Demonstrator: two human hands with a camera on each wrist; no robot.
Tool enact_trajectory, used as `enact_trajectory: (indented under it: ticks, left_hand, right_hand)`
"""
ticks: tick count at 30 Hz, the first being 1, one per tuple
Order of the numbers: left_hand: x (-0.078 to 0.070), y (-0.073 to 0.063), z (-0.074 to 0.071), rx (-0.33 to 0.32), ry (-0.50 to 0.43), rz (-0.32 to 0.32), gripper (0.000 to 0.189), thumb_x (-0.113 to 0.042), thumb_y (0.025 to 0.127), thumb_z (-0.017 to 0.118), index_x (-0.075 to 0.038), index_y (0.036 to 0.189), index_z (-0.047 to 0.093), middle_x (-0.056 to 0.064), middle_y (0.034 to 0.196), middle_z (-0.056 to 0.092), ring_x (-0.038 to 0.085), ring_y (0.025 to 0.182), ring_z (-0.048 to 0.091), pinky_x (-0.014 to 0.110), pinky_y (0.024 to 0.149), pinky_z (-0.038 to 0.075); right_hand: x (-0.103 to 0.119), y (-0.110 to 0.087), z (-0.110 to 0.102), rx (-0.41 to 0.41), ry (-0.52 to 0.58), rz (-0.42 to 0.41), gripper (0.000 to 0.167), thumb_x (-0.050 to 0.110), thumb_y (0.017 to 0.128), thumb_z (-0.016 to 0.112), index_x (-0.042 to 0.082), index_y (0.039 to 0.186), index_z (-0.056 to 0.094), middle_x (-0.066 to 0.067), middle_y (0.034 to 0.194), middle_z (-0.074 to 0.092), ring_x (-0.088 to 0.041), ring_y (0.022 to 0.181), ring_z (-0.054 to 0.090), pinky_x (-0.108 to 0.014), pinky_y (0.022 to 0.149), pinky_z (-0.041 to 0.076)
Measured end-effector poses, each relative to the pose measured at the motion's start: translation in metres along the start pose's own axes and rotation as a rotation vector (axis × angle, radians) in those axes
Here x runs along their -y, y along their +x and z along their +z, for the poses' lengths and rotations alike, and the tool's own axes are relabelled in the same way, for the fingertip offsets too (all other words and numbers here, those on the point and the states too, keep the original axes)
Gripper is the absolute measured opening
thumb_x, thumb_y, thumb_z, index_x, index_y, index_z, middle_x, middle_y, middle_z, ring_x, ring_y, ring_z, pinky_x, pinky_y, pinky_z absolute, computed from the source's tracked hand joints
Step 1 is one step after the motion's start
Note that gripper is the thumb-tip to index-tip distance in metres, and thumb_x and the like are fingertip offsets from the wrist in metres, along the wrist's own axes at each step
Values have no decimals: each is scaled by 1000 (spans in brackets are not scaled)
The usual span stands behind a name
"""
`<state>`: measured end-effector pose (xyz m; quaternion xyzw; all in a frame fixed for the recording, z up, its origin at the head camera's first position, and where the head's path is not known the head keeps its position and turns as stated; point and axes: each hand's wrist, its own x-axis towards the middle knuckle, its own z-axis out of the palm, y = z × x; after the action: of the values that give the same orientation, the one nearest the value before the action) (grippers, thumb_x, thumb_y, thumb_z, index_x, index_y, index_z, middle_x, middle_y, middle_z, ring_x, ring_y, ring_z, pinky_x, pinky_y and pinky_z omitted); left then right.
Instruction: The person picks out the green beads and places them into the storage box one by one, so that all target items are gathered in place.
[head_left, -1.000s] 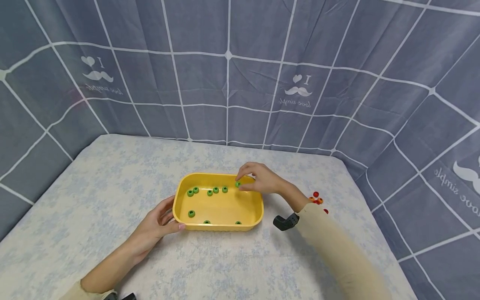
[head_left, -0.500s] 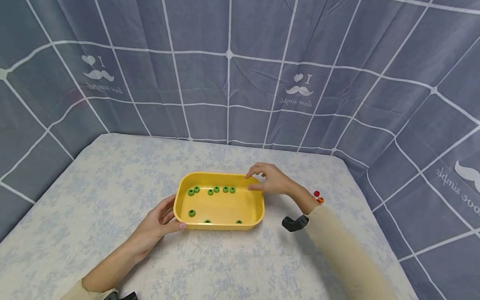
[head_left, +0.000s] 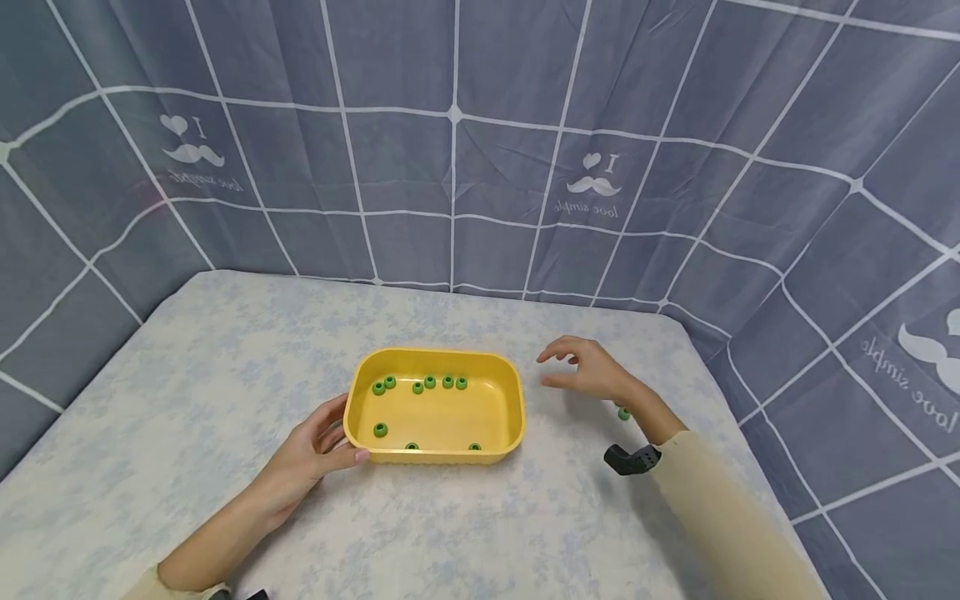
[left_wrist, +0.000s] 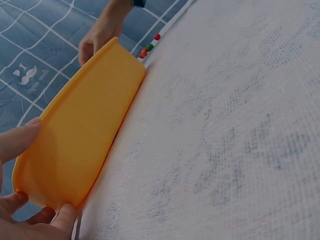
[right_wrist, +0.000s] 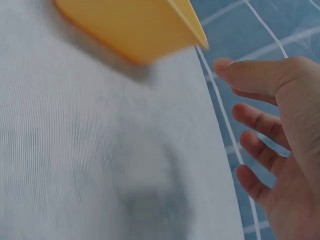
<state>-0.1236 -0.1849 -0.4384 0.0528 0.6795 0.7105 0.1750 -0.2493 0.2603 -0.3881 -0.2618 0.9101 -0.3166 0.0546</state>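
Note:
A yellow plastic tub [head_left: 435, 457] stands on the table, with several green beads [head_left: 381, 429] scattered on its floor. My left hand [head_left: 311, 454] holds the tub's left end, thumb at the front corner and fingers along the side wall. In the left wrist view, its thumb and fingertips press the tub's outer wall. My right hand [head_left: 588, 367] hovers to the right of the tub, fingers loosely bent and nothing between them. In the right wrist view its thumb and fingers are spread apart, with the tub's corner [right_wrist: 185, 30] nearby.
Beyond the tub's right end lie loose beads: one red [left_wrist: 157, 37], one green [left_wrist: 150, 47] and orange-red ones [left_wrist: 143, 53]. The right forearm hides most of them in the head view. A grey-blue checked curtain [head_left: 405, 167] closes off the table's back and sides.
A green bead pinched by my right hand has dropped into the tub. The right hand has since moved away to the right. My left hand has stayed on the tub.

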Motion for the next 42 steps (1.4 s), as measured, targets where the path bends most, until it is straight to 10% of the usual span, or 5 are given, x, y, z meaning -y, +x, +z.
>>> enact_trajectory:
  ticks: [22,42]
  left_hand:
    - [-1,0,1,-3,20,0,92,-10,95,77,-9,166,17,16,169,15,36,150,29,20,106,42]
    - [-1,-1,1,-18,24,-4,93,-10,95,77,-9,166,16,16,169,15,37,150,30,20,105,44]
  right_hand:
    - [-70,-95,-32,-93,-5,170,17,15,94,80,6,108,77,-8,114,68,-33,105,62,-54,88,54]
    - [-93,-108,-16,-145,-125,152,16,17,82,90,12,95,82,-21,129,58,-50,120,48,-71,97,36]
